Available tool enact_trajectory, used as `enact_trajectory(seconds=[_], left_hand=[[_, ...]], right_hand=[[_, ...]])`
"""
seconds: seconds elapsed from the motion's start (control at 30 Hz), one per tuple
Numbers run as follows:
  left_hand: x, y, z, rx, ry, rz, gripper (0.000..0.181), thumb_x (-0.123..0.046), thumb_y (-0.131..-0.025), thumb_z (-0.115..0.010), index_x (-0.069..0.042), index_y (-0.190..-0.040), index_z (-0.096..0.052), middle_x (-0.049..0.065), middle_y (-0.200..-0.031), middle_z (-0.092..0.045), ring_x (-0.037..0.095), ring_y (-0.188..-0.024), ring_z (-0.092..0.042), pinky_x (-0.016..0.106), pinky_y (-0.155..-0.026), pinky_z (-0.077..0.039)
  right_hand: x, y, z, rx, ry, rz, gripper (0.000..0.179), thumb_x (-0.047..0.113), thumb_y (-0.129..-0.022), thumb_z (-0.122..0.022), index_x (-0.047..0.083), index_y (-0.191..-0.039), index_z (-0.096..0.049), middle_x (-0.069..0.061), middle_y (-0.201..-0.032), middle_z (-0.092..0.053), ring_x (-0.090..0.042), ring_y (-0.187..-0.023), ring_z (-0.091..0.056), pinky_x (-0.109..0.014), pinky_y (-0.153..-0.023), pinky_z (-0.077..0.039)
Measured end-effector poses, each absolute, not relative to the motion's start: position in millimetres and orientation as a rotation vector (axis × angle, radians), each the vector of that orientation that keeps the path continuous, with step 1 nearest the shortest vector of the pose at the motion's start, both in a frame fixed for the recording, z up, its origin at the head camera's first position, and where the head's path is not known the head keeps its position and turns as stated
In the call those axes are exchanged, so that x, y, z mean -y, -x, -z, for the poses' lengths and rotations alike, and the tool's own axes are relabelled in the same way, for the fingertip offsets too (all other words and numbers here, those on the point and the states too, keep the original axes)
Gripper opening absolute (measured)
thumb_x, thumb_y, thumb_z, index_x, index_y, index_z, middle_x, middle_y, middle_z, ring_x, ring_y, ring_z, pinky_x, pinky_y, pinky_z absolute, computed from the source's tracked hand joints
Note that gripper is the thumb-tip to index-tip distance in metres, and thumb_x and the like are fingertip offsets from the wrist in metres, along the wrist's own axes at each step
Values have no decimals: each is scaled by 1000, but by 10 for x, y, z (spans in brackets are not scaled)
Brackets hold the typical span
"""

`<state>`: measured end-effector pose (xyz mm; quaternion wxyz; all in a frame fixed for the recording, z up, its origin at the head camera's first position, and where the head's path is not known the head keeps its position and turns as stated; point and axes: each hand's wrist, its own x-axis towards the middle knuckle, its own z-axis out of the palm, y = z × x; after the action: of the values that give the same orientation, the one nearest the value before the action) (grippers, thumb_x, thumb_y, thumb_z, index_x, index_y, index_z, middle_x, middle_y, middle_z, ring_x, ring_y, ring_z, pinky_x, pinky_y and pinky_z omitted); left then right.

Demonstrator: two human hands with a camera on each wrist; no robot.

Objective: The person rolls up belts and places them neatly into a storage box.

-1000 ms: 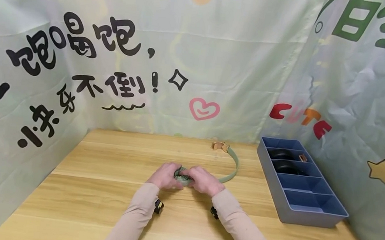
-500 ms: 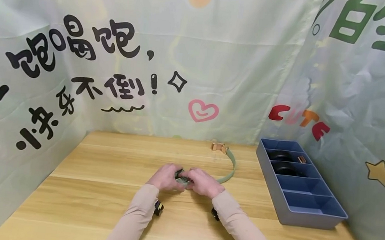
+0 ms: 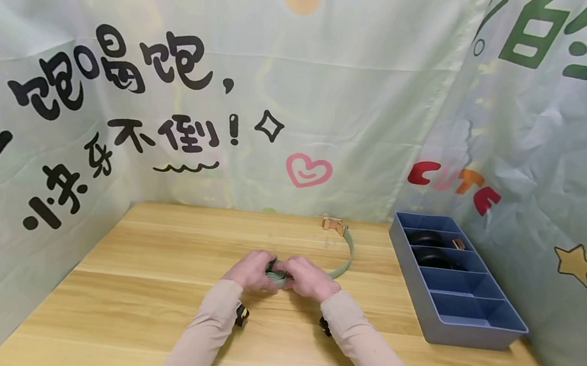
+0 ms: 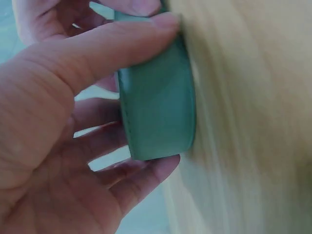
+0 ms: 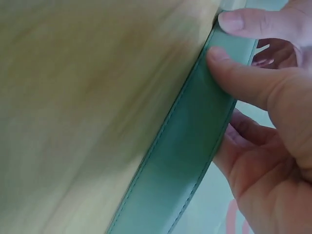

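A green belt (image 3: 347, 260) is partly wound into a coil that stands on its edge on the table. From the coil, its tail curves right and back to a rose-gold buckle (image 3: 333, 225). My left hand (image 3: 251, 270) grips the coil from the left; in the left wrist view its thumb presses the stitched green belt (image 4: 158, 107), with fingers curled around. On the right, my right hand (image 3: 310, 277) pinches the strap where it meets the coil, its thumb lying on the belt (image 5: 180, 131) in the right wrist view. Fingers partly hide the coil's centre.
To the right stands a blue-grey divided box (image 3: 465, 335). Two of its compartments hold black coiled belts (image 3: 432, 257), one showing a copper-coloured buckle (image 3: 458, 243). Printed cloth walls (image 3: 250, 184) rise at the back and both sides of the wooden table (image 3: 152, 299).
The free strap between coil and buckle has shortened, its curve drawing in to the left. The buckle stays nearly in place. Both hands keep at the coil, with small finger shifts.
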<state>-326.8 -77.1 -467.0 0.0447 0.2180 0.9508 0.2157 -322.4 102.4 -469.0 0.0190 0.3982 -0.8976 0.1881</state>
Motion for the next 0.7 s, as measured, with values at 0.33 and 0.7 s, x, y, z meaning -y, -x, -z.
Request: enact_trajectory(seconds=[0.33, 0.7], left_hand=[[760, 3255, 4646, -2950, -679, -599, 42, -38, -66, -87, -12, -84, -59, 1, -83, -56, 17, -76, -50, 31, -67, -44], [743, 3268, 4562, -2835, -730, -597, 39, -35, -69, -89, -16, -92, -64, -1, -91, -61, 17, -87, -53, 33, -76, -46]], right_hand=[[-978, 3224, 4672, 2785, -1254, -661, 32, -2, -82, -73, 9, -112, -70, -4, -102, -73, -16, -89, -66, -27, -80, -53], [-975, 3220, 4649, 2839, -1204, -646, 29, 7, -81, -77, 10, -109, -71, -2, -104, -73, -12, -90, -65, -26, -81, -53]])
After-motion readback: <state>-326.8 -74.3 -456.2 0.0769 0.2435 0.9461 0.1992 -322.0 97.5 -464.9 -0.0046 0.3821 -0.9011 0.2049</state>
